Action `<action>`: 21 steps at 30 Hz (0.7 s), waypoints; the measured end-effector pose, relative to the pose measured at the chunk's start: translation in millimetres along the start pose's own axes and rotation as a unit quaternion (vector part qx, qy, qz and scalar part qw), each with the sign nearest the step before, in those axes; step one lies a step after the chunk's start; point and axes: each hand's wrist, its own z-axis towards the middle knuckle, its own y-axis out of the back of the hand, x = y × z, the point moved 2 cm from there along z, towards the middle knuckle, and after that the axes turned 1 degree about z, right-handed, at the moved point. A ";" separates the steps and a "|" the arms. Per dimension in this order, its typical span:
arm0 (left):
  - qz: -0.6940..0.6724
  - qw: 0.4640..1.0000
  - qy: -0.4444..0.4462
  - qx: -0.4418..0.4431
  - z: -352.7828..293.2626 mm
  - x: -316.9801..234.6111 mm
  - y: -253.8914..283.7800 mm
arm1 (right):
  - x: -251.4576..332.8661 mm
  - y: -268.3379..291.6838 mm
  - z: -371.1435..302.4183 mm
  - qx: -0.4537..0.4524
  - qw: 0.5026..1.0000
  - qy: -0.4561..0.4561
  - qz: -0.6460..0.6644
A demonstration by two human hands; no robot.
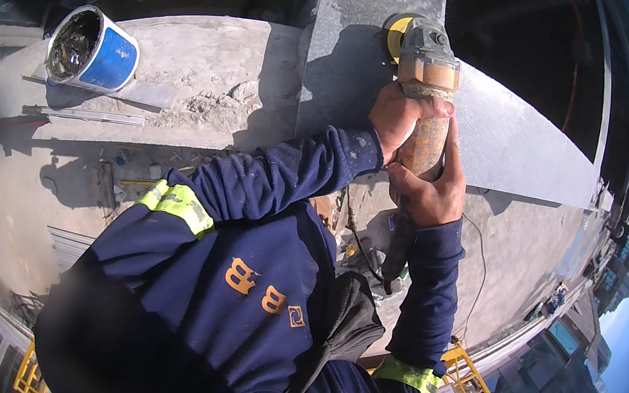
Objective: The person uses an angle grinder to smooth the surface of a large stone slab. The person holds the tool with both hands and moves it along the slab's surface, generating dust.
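Note:
A worn orange and grey angle grinder (428, 73) points away from me, its yellow disc (396, 37) lying against or just over a grey slab (343, 69); I cannot tell whether they touch. My left hand (397, 121) is closed around the grinder's body just behind its head. Nearer to me, my right hand (439, 191) grips the rear of the body, thumb across it. The grinder's dark cable hangs down between my forearms. Swirled marks show on the slab's far part.
On the pale ledge to the left, a blue and white bucket (111, 59) lies tilted with dark contents. Broken mortar (222, 104) and a thin metal strip (89, 115) lie nearby. Another grey panel (517, 138) extends right. Below are yellow metal frames (469, 383) and a thin trailing cord.

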 end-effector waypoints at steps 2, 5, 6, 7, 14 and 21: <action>-0.004 1.000 0.012 0.003 7.9 8.6 -11.2 | -5.8 12.1 1.9 -0.014 1.000 -0.009 -0.008; -0.008 0.999 0.029 0.017 11.8 13.5 -17.9 | -11.4 15.9 4.5 -0.046 0.999 -0.006 0.020; -0.002 1.000 0.020 0.014 10.3 11.8 -16.4 | -11.4 13.9 4.7 -0.059 0.998 0.002 -0.002; 0.001 1.000 0.010 0.012 7.7 8.3 -12.8 | -9.4 10.9 4.4 -0.035 0.999 0.023 -0.003; -0.051 0.998 -0.012 -0.033 -32.5 -32.5 30.7 | 7.9 -32.9 -0.4 0.034 0.991 0.107 -0.077; -0.024 0.999 0.023 -0.022 -18.8 -11.4 12.5 | 3.2 -12.2 -7.0 0.014 0.997 0.059 -0.044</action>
